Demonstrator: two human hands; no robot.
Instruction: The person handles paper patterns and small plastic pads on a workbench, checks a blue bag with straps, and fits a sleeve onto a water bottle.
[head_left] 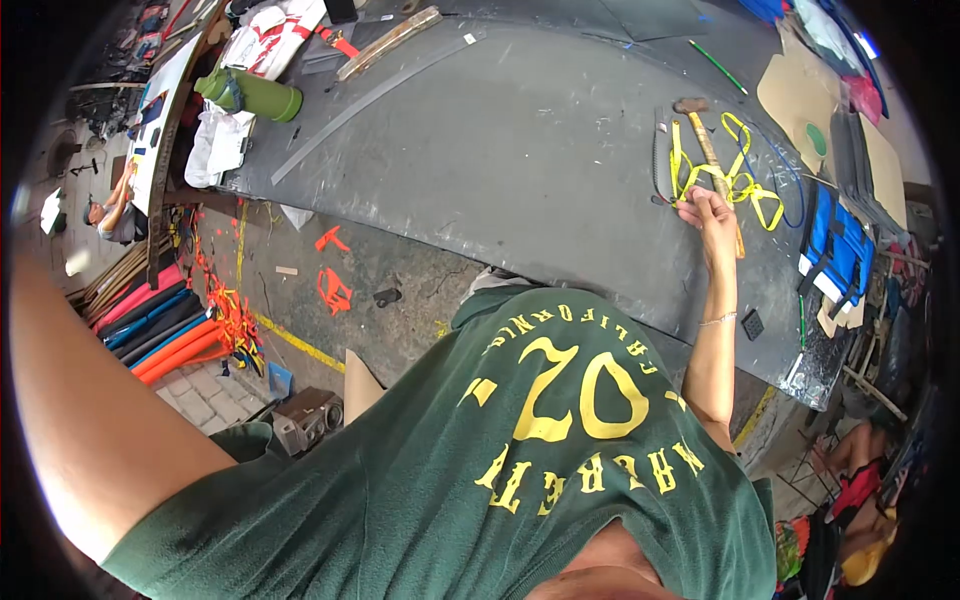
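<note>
My right hand (710,212) is at the right side of the dark worktable (480,150), its fingers drawn together at a thin yellow strap (740,183). The strap lies in loose loops over and around a hammer (708,145) with a wooden handle. My hand partly covers the lower part of that handle. Just left of the strap is a dark zipper-like strip (660,160), and on the right a thin blue cord (795,175) curves along the table. My left arm (110,420) reaches out to the left edge, and its hand is outside the view.
A green bottle (255,95), a long clear ruler (370,105) and a wooden strip (390,42) lie at the left. Blue bag (838,245), green pencil (718,66) and cardboard pieces (797,92) sit at the right. Orange scraps (333,290) litter the floor. Another person (115,215) works far left.
</note>
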